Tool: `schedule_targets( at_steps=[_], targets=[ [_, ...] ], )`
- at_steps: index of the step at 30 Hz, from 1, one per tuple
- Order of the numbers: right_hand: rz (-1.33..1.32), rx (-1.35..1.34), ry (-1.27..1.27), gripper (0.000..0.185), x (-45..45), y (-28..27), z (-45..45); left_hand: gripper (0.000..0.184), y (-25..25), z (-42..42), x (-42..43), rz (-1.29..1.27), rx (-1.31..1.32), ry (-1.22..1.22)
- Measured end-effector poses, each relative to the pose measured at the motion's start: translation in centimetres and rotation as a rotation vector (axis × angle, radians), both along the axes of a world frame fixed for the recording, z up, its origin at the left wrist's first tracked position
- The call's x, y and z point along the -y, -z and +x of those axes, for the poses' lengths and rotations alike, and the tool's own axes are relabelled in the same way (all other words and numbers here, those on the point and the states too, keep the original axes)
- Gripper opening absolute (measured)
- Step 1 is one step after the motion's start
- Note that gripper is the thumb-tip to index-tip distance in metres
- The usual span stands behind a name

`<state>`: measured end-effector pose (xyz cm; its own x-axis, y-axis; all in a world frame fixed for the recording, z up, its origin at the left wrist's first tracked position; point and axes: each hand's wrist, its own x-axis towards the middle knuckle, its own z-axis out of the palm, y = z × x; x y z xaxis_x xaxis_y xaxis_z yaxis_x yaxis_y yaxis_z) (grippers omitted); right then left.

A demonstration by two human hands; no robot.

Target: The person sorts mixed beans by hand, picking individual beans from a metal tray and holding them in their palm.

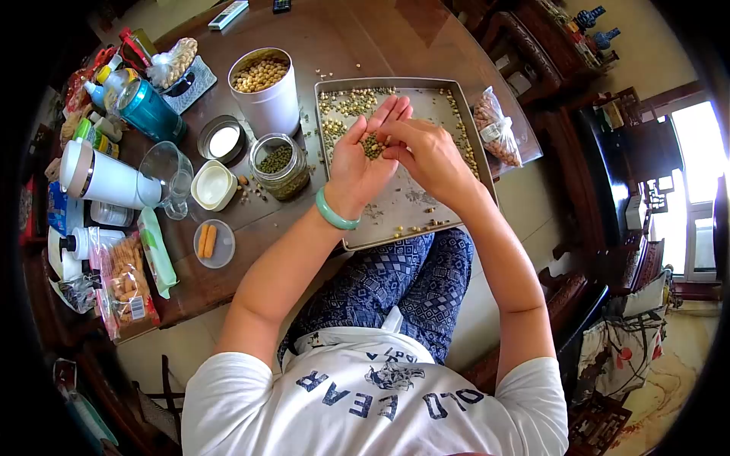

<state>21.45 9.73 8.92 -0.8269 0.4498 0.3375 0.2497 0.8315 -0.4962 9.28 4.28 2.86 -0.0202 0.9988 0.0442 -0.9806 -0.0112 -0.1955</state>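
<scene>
My left hand (363,161) is palm up above the metal tray (411,199), with a small heap of mixed beans (372,146) in the palm. Over that palm, my right hand (430,156) has its thumb and fingertips pinched together at the beans; what they grip is too small to make out. Yellow and green beans lie scattered along the tray's back and sides. Left of the tray stands an open glass jar (279,169) of green beans. Behind it is a white canister (268,106) full of yellowish beans.
A bag of peanuts (496,129) lies right of the tray. To the left are a jar lid (222,139), a white dish (214,186), a glass pitcher (169,176), a white tumbler (110,176), a blue can (150,111), a saucer (223,255) and a snack bag (127,283).
</scene>
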Motion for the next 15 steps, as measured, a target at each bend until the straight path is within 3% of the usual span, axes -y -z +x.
schedule_targets(
  at_steps=[15],
  targets=[
    [0.017,0.007,0.026,0.017,0.75,-0.42,-0.91,0.049,-0.40,-0.38,-0.16,0.007,-0.086,-0.044]
  ],
)
